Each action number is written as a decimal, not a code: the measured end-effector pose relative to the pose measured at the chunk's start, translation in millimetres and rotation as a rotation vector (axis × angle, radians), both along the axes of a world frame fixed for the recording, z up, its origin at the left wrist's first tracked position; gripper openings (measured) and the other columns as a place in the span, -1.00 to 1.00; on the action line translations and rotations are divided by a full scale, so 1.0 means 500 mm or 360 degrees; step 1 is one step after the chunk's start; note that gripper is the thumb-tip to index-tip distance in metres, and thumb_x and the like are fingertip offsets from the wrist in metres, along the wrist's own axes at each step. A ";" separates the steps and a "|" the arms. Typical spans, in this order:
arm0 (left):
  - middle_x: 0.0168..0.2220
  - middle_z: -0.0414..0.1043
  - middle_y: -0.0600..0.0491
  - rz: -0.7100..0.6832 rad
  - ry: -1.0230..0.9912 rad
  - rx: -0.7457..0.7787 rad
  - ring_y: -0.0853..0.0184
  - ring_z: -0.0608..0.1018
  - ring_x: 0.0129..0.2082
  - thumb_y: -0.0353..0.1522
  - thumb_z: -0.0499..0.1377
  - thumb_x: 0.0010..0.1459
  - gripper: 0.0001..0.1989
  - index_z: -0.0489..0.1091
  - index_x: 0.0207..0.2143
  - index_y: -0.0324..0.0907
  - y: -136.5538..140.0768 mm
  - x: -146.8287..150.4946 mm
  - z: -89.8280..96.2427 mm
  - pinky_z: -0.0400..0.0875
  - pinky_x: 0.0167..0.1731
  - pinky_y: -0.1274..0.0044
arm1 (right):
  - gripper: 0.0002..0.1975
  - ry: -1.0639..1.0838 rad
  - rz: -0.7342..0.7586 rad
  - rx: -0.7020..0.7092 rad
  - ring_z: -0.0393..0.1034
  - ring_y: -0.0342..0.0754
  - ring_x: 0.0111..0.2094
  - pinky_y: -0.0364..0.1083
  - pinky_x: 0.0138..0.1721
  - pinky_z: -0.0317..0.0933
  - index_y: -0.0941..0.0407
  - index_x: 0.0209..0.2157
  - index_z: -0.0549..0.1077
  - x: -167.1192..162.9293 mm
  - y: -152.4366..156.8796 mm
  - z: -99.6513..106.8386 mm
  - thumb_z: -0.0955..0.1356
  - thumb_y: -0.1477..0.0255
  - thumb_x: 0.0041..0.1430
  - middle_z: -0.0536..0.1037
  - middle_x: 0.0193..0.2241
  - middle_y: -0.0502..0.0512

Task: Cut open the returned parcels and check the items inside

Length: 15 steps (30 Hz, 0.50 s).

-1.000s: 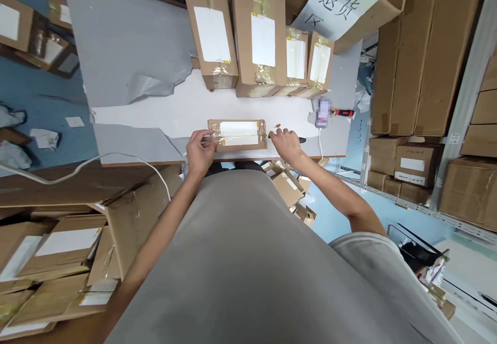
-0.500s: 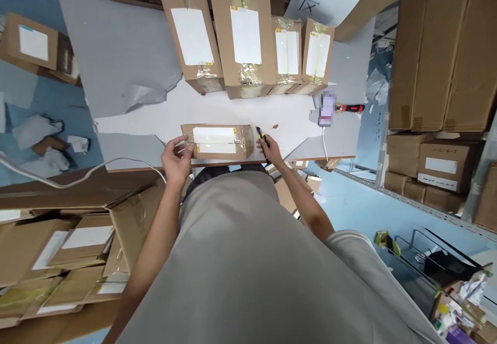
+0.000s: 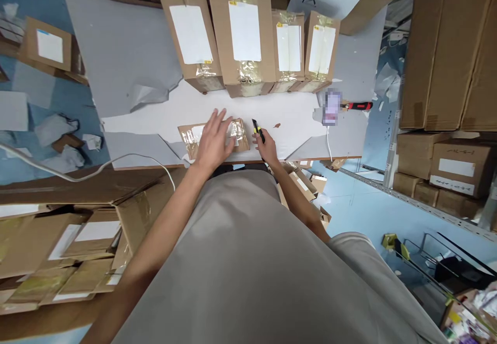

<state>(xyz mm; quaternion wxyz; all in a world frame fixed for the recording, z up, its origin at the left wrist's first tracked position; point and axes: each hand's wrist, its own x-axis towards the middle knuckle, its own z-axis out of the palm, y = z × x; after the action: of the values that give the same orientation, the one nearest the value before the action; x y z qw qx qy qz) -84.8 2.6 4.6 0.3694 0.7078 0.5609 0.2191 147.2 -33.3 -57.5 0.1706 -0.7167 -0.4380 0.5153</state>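
A small taped cardboard box [image 3: 241,134] with a white label lies on the white sheet near the table's front edge. My left hand [image 3: 213,143] rests over its middle, fingers stretched out and thumb apart, hiding part of the label. Just right of the box, my right hand [image 3: 267,147] is closed around a black and yellow utility knife [image 3: 258,131]. The knife's tip points away from me, apart from the box.
Several labelled cartons [image 3: 245,33] stand in a row at the back. A phone [image 3: 331,108] on a white cable lies at the right, with a red-and-black handled tool [image 3: 359,105] beside it. An open large carton [image 3: 135,214] of boxes is at lower left; stacked cartons [image 3: 452,168] stand right.
My left hand has moved from the box's left end onto its top, and the box now sits slightly tilted with a more heavily taped face showing. My right hand keeps the knife nearby.
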 end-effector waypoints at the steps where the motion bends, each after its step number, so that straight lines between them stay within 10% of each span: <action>1: 0.54 0.45 -0.22 -0.0100 0.0035 -0.0042 -0.28 0.30 0.67 -0.28 0.42 0.34 -0.50 0.56 0.30 -0.06 0.021 0.014 -0.008 0.24 0.60 -0.19 | -0.65 0.0047 -0.0072 -0.0040 0.75 0.02 0.13 0.02 0.09 0.68 -0.04 0.29 0.51 0.003 -0.003 -0.003 0.21 0.23 0.73 0.76 0.18 0.14; 8: 0.20 0.65 -0.39 -0.0527 0.0442 -0.0121 -0.38 0.64 0.26 -0.39 0.43 0.20 -0.37 0.60 0.33 -0.27 0.104 0.016 -0.034 0.51 0.34 -0.11 | -0.82 0.0329 -0.0396 -0.0320 0.75 -0.09 -0.13 -0.14 -0.19 0.66 0.01 0.12 0.50 -0.024 -0.023 -0.040 0.33 0.29 0.64 0.73 0.04 0.11; 15: 0.33 0.60 -0.18 -0.0261 0.0071 -0.0033 -0.21 0.63 0.31 -0.28 0.48 0.19 -0.29 0.58 0.41 -0.09 0.065 -0.044 0.039 0.57 0.40 0.04 | -0.69 0.0456 -0.0573 -0.0157 0.76 -0.06 -0.17 -0.08 -0.15 0.71 0.01 0.12 0.48 -0.020 -0.032 0.014 0.35 0.08 0.64 0.66 -0.04 0.07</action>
<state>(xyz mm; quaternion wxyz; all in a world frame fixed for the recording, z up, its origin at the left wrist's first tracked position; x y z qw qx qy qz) -106.7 35.0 24.2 0.3807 0.7522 0.5113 0.1665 137.5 -49.4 -50.4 0.2851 -0.7102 -0.2487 0.5937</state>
